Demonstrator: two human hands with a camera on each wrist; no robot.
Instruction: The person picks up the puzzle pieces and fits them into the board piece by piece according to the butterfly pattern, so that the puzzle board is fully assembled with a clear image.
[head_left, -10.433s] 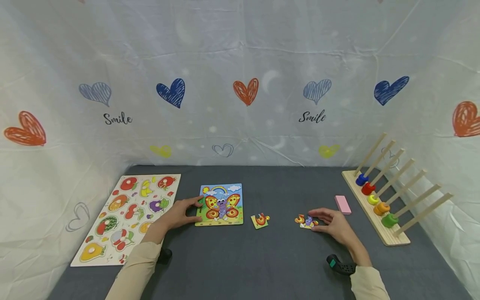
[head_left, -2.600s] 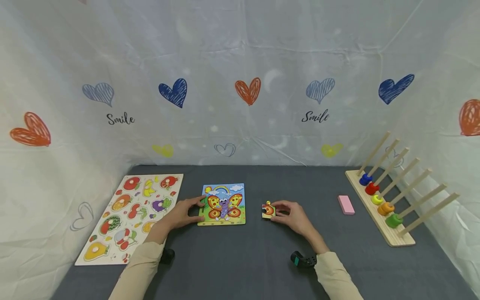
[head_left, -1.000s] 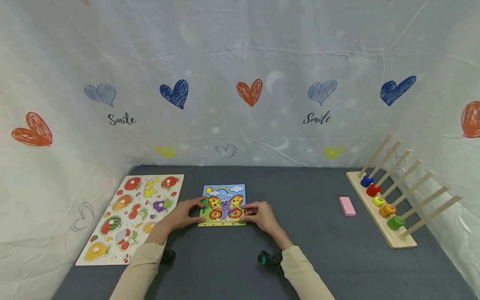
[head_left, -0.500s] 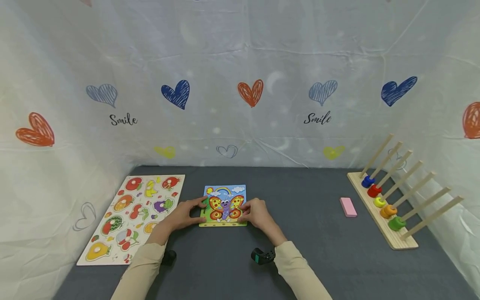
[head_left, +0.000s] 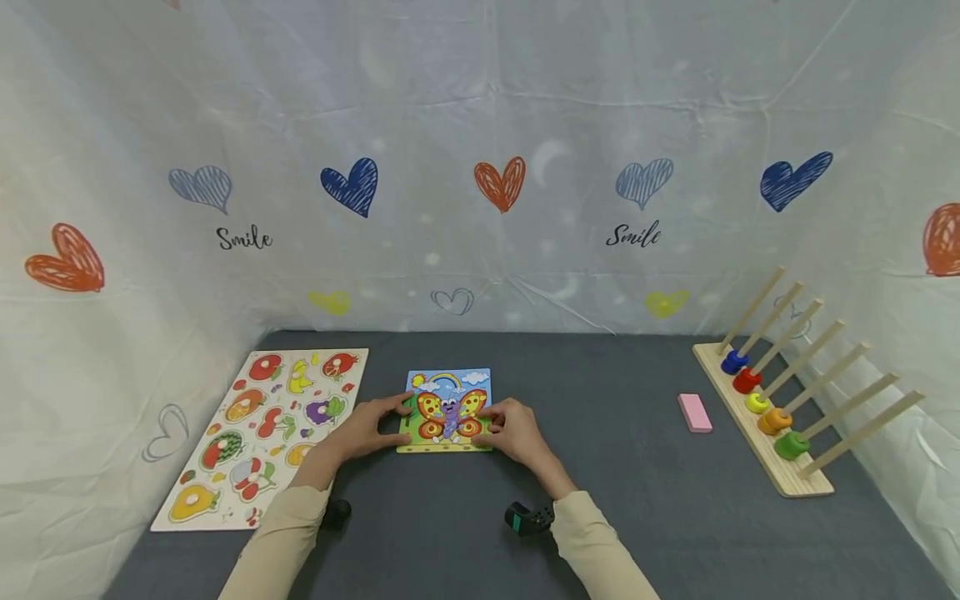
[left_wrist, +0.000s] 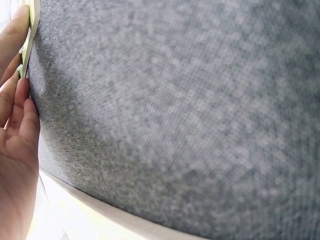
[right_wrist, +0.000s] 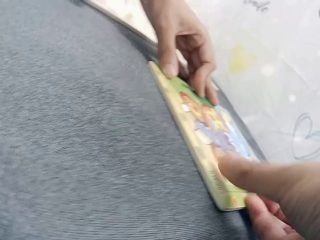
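Note:
The butterfly jigsaw puzzle (head_left: 447, 408) lies on the dark table, its picture looking whole in the head view. At its left edge, my left hand (head_left: 365, 431) holds the board with thumb and fingers spread along the side. The left wrist view catches these fingers (left_wrist: 30, 117) against the board's edge. On the opposite side my right hand (head_left: 517, 433) grips the lower right part. In the right wrist view its thumb (right_wrist: 237, 170) lies on the picture, with other fingers by the outer edge. What the right fingertips cover is hidden.
A fruit peg puzzle board (head_left: 258, 442) lies at the left, partly behind the left forearm. To the right are a pink block (head_left: 694, 413) and a wooden peg rack (head_left: 765, 425) with coloured rings. Hanging cloth (head_left: 480, 275) stands behind and at both sides.
The right hand has carried a loose puzzle piece leftward to the board, and that piece no longer shows on the table. Since then the right fingers have shifted slightly. The left hand stays put.

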